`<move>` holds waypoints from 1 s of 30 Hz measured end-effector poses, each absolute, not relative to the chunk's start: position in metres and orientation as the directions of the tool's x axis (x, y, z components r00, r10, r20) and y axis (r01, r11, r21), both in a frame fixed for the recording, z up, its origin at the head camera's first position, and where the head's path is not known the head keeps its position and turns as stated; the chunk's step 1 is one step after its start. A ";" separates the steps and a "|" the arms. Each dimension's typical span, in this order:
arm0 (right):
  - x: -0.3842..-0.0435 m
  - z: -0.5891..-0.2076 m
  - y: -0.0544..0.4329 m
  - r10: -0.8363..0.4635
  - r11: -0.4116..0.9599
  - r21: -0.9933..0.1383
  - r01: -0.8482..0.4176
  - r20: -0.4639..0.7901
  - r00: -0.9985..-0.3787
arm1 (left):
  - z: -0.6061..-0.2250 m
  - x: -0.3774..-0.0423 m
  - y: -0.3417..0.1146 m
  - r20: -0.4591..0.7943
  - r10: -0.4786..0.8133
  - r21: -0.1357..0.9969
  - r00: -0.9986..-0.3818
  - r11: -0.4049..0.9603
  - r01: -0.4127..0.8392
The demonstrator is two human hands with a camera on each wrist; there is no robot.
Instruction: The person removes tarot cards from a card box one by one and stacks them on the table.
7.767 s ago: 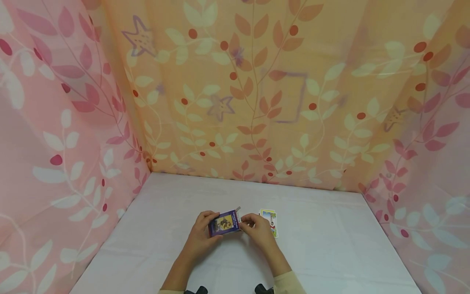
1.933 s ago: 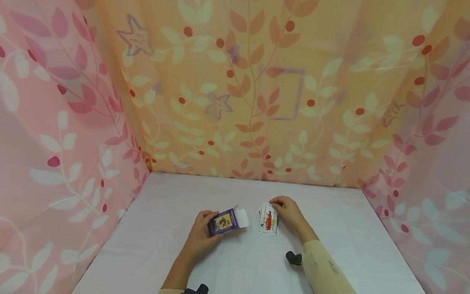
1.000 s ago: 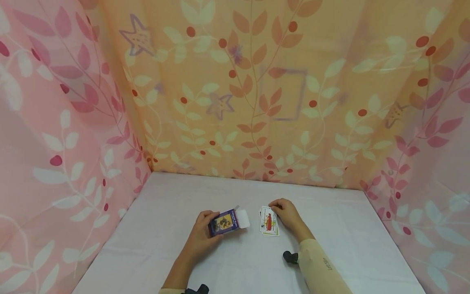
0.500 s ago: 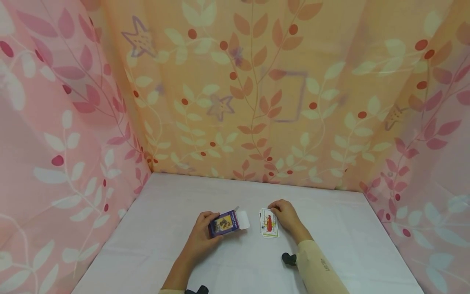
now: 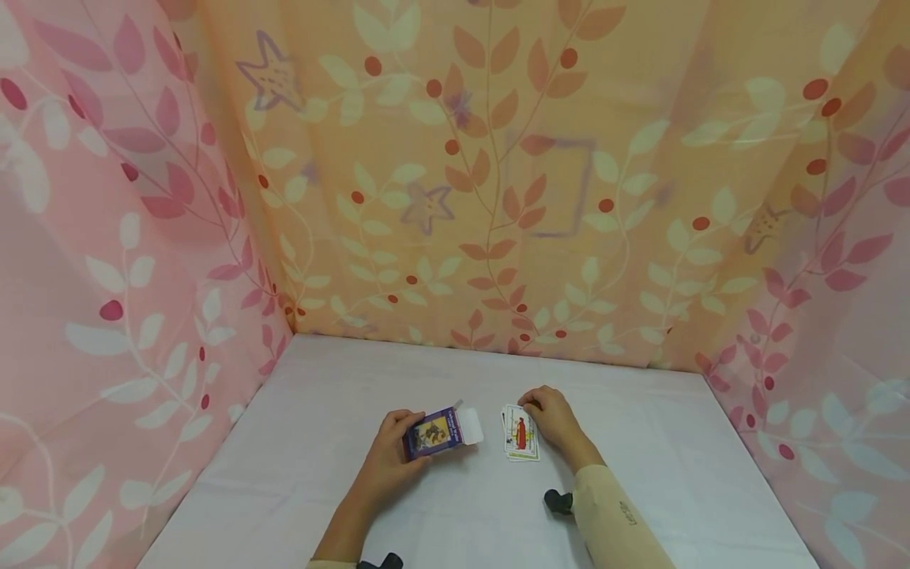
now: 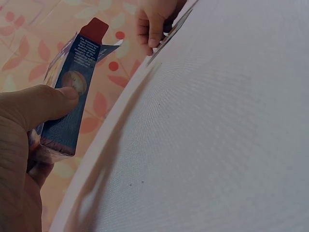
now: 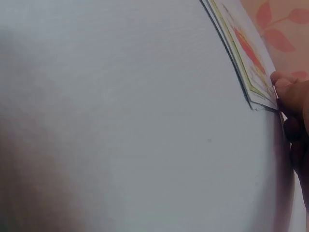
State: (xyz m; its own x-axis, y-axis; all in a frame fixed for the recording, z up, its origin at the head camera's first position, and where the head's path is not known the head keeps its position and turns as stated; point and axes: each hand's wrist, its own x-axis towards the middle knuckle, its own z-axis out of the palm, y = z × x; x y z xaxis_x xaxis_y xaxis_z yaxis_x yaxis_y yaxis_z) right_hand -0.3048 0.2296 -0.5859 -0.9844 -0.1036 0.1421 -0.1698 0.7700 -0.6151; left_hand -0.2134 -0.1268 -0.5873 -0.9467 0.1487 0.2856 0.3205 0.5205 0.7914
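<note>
A: Where do we locate the box (image 5: 432,434) and the cards (image 5: 522,438)?

B: We locate both near the middle of the white table (image 5: 320,395): the box on the left, the cards lying flat to its right, with a narrow gap between them.

A: In what state do we find the left hand (image 5: 389,452)?

B: We see it gripping the box, which is tilted. The left wrist view shows us the thumb (image 6: 43,104) pressed on a dark blue narrow side with white lettering and a round picture.

A: Which features of the box do we note?

B: We note a purple front with a yellow picture panel, and an open end facing the cards. A white flap (image 5: 471,425) extends from that end; the left wrist view adds a red flap (image 6: 95,29).

A: And the right hand (image 5: 554,415)?

B: We observe its fingers bent, the thumb and a fingertip pinching the cards at their far right corner. The cards overlap slightly out of line, and the top one bears a red figure.

A: What surrounds the arrangement?

B: We see an orange leaf-patterned cloth (image 5: 640,308) behind the table and pink cloth (image 5: 163,316) at either side. A pale sleeve (image 5: 611,514) covers the right forearm, with a black part (image 5: 559,502) beside it.
</note>
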 end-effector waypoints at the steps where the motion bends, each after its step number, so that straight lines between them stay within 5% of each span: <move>1: -0.305 -0.586 0.230 -0.096 0.764 -0.626 -0.160 0.135 -0.986 | -0.587 -0.213 -0.127 0.283 0.150 0.792 -0.947 0.521 0.319; 30: -0.255 -0.559 0.207 0.059 0.556 -0.823 -0.111 0.172 -0.983 | -0.586 -0.213 -0.125 0.273 0.154 0.791 -0.950 0.526 0.312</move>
State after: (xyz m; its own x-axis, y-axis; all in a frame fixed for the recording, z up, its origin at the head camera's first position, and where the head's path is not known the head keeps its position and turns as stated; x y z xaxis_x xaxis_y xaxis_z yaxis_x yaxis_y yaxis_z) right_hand -0.2552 0.2068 -0.5585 -0.9833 0.0585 0.1725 -0.1113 0.5563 -0.8235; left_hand -0.2133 -0.1252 -0.5860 -0.9498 0.1536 0.2727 0.3122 0.5255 0.7914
